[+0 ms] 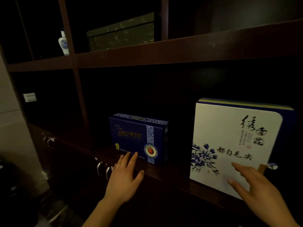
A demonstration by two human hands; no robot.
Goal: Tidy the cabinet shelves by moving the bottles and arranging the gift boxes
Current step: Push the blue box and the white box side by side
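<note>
A dark blue gift box [138, 138] stands upright on the lower shelf [164, 173] of the dark wood cabinet. My left hand [124, 176] reaches toward its lower front edge, fingers apart, fingertips at or just short of the box. A large white gift box [229, 141] with blue flowers and black calligraphy stands at the right of the same shelf. My right hand [252, 187] is spread in front of its lower right face, holding nothing. A blue-and-white porcelain bottle [63, 42] stands on the upper shelf at the left, beside a dark green patterned box [121, 32].
A vertical divider [77, 79] separates the left compartments. Cabinet doors with metal handles [102, 167] lie below the lower shelf. A white wall switch [29, 97] shows through the left compartment. The shelf between the two gift boxes is dark and bare.
</note>
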